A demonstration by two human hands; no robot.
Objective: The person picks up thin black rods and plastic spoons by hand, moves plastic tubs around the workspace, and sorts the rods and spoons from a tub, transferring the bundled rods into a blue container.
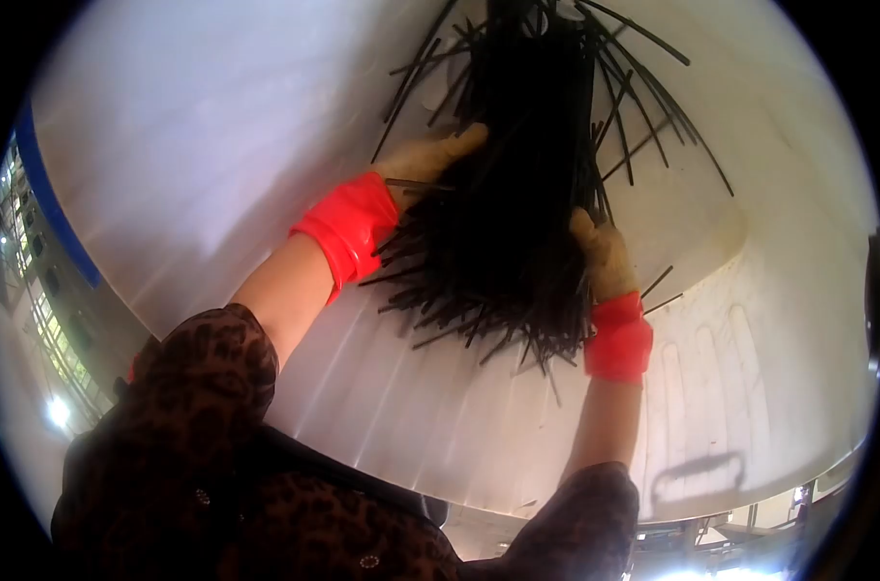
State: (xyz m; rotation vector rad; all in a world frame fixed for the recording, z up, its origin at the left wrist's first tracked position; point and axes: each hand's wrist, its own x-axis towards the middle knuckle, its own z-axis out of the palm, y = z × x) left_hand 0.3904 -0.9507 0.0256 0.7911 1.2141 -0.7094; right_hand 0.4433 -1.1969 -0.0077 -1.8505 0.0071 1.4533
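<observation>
A thick bundle of thin black rods or tubes (527, 203) fills the upper middle of the head view, its ends fanning out unevenly at the near side. My left hand (428, 160), in a tan work glove with a red cuff, presses against the left side of the bundle, thumb laid over the rods. On the opposite side, my right hand (606, 257), gloved the same way, clasps the bundle with its thumb up. Most of the fingers of both hands are hidden behind the rods.
A large white bin (217, 126) with smooth tall walls surrounds the bundle. Ribs mark its near right wall (721, 368). Loose black rods (672, 107) splay out at the upper right. A blue strip (48, 198) runs along the outside left.
</observation>
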